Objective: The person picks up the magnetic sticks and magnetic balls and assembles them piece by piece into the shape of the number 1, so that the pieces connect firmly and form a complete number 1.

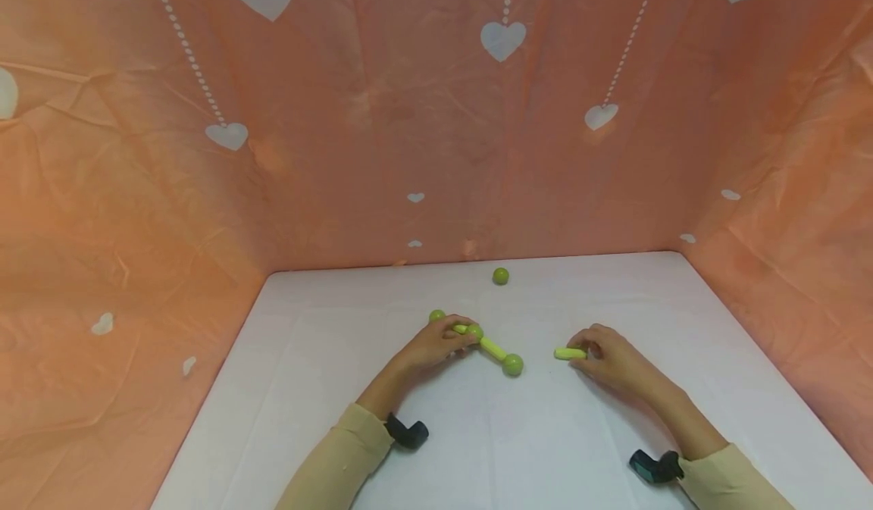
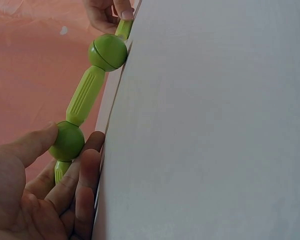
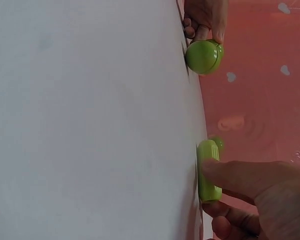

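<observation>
My left hand [image 1: 439,343] pinches the middle green ball [image 2: 67,142] of a chain of green balls and yellow-green ridged rods. From that ball one rod [image 2: 85,95] runs to an end ball [image 1: 512,364] near the table's middle. Another rod leads the other way to a ball [image 1: 436,316] partly behind the left fingers. To the right, apart from the chain, my right hand [image 1: 610,355] pinches a single loose rod [image 3: 209,170] between thumb and fingers, low over the white table.
A loose green ball [image 1: 501,276] sits near the back edge of the white table [image 1: 327,305]. Orange cloth with white hearts [image 1: 443,154] walls the table at the back and both sides. Each wrist bears a black camera [image 1: 408,432].
</observation>
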Action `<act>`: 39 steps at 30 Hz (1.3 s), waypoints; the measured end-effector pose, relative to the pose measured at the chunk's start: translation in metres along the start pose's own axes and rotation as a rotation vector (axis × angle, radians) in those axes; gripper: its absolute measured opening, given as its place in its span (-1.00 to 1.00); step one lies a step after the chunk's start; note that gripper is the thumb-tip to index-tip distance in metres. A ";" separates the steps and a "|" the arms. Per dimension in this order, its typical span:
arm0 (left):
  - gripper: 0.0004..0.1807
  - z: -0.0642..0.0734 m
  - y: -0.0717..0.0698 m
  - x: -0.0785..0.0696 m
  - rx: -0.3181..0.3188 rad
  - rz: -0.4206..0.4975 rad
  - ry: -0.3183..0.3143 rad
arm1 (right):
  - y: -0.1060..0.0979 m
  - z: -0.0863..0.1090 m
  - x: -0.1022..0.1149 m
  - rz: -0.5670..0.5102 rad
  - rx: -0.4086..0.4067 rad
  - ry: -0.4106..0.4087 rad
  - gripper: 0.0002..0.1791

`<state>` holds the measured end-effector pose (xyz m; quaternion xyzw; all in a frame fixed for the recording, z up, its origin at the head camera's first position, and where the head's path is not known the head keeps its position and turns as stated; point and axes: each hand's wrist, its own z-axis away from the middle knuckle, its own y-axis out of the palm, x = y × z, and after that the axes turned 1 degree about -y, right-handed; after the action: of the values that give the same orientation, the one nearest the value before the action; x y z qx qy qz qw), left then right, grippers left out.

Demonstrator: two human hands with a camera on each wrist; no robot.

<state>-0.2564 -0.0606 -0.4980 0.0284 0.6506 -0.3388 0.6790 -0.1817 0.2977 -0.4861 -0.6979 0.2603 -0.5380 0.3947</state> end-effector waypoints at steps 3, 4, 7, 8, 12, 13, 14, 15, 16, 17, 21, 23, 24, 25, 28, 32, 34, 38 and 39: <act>-0.61 0.000 0.000 0.000 0.000 -0.002 -0.001 | 0.001 -0.001 0.001 0.003 0.008 -0.025 -0.78; -0.61 0.000 0.000 0.000 -0.001 -0.002 0.001 | 0.001 -0.001 0.001 0.001 0.012 -0.031 -0.78; -0.60 0.000 0.001 0.000 -0.006 0.003 0.001 | 0.001 -0.002 0.004 -0.008 0.038 -0.039 -0.77; -0.60 0.000 0.001 0.000 -0.007 0.003 0.000 | 0.001 -0.002 0.004 -0.012 0.046 -0.040 -0.77; -0.60 0.000 0.002 0.001 -0.013 -0.001 -0.011 | 0.004 -0.003 0.007 -0.027 0.080 -0.012 -0.77; -0.60 0.000 0.002 0.001 -0.014 -0.004 -0.012 | 0.005 -0.003 0.008 -0.028 0.084 -0.007 -0.77; -0.60 0.000 0.001 0.001 -0.014 -0.005 -0.012 | 0.005 -0.003 0.009 -0.028 0.088 -0.004 -0.77; -0.60 0.000 0.001 0.001 -0.015 -0.006 -0.012 | 0.005 -0.003 0.010 -0.027 0.092 0.002 -0.78; -0.60 0.000 0.001 0.001 -0.015 -0.008 -0.012 | 0.006 -0.003 0.011 -0.024 0.094 0.004 -0.78; -0.60 0.000 0.001 0.001 -0.016 -0.010 -0.012 | 0.006 -0.003 0.013 -0.024 0.096 0.004 -0.78; -0.59 -0.001 0.001 0.001 -0.015 -0.017 -0.011 | 0.006 -0.003 0.016 -0.022 0.094 -0.002 -0.79; -0.58 -0.001 0.002 0.001 -0.015 -0.017 -0.011 | 0.007 -0.002 0.018 -0.027 0.091 -0.009 -0.79; -0.58 -0.001 0.001 0.001 -0.015 -0.016 -0.011 | 0.007 -0.002 0.019 -0.030 0.091 -0.010 -0.79; -0.58 -0.001 0.001 0.001 -0.015 -0.016 -0.011 | 0.008 -0.001 0.019 -0.035 0.091 -0.010 -0.78; -0.59 -0.001 0.001 0.001 -0.013 -0.017 -0.013 | 0.009 0.000 0.022 -0.039 0.093 -0.004 -0.77; -0.59 -0.001 0.001 0.001 -0.011 -0.017 -0.014 | 0.012 0.000 0.026 -0.045 0.088 0.006 -0.77; -0.59 -0.001 0.001 0.001 -0.013 -0.010 -0.014 | 0.013 0.000 0.028 -0.051 0.084 0.003 -0.77; -0.60 -0.001 0.002 0.000 -0.017 0.001 -0.019 | 0.015 0.001 0.033 -0.073 0.087 0.006 -0.77; -0.60 -0.001 0.002 0.000 -0.018 0.000 -0.021 | 0.015 0.001 0.034 -0.085 0.090 0.006 -0.77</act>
<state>-0.2563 -0.0589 -0.4992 0.0190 0.6466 -0.3332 0.6860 -0.1699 0.2625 -0.4804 -0.6883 0.2071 -0.5674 0.4017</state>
